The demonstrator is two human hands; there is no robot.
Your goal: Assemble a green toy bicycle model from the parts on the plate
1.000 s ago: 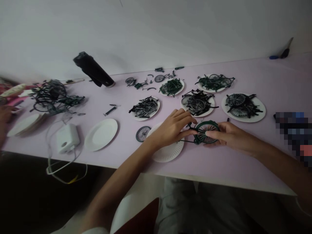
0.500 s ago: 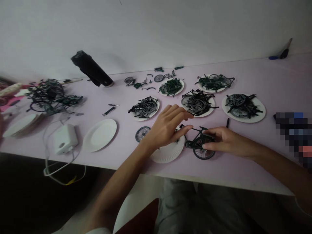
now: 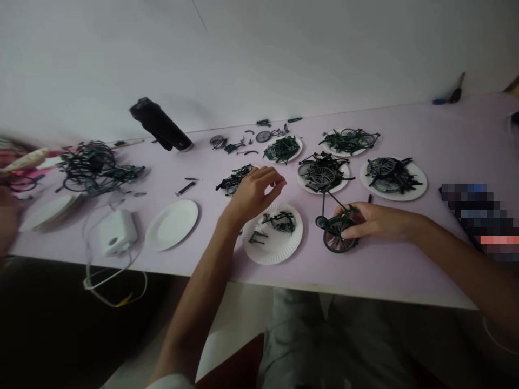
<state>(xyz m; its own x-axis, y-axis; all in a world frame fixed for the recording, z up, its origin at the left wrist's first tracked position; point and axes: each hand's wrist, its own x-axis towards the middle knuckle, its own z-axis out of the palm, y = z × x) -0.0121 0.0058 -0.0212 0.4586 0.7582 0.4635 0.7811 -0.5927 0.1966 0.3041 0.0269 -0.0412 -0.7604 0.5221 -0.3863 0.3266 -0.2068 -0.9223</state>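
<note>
A small dark green bicycle frame with one wheel [image 3: 339,235] is held upright at its rear by my right hand [image 3: 367,221], its fingers and thumb around the wheel area. My left hand [image 3: 256,195] hovers between a plate of black bicycle parts [image 3: 231,181] and the near paper plate [image 3: 271,255]. Its fingers are curled, with the thumb apart from them, and nothing shows in it. On the near plate lie small dark parts [image 3: 284,221]. Behind the hands, a plate holds a dark pile with wheels [image 3: 323,174].
More part-filled plates stand at the back and right [image 3: 422,189]. A black bottle-like object [image 3: 160,125], a bare plate [image 3: 172,226], a white box with cables [image 3: 118,232], stacked plates [image 3: 48,213] and heaped bicycles [image 3: 91,165] are on the left. Part of another person's hand shows far left [image 3: 7,221].
My left hand has moved left, away from the bicycle, uncovering the near plate's parts. The bicycle has been tilted in my right hand. The camera view has shifted slightly.
</note>
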